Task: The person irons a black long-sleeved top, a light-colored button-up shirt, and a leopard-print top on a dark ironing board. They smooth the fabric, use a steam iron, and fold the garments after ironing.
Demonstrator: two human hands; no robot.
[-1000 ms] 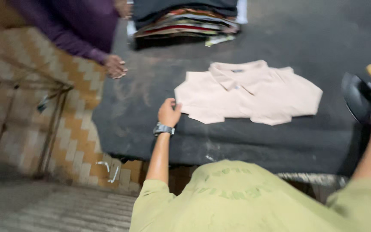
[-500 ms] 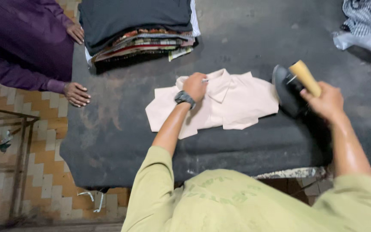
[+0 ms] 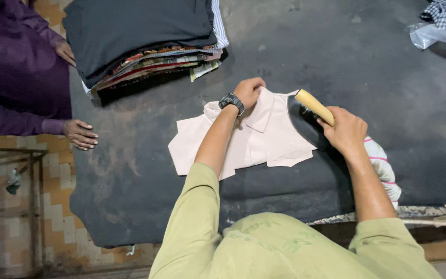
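A folded pale pink shirt (image 3: 256, 142) lies on the dark cloth-covered table (image 3: 336, 46). My left hand (image 3: 249, 90), with a black wristwatch, presses down on the shirt's collar with fingers curled. My right hand (image 3: 346, 132) grips the wooden handle of a black iron (image 3: 305, 121), which rests on the right side of the shirt.
A stack of folded clothes (image 3: 145, 41) with a dark garment on top sits at the far left of the table. Another person in a purple sleeve rests a hand (image 3: 81, 134) on the table's left edge. A plastic bag with checked cloth (image 3: 442, 23) lies far right. Tiled floor lies at left.
My left hand moved from the shirt's left edge up to its collar. My right hand brought the iron from the table's right side onto the shirt.
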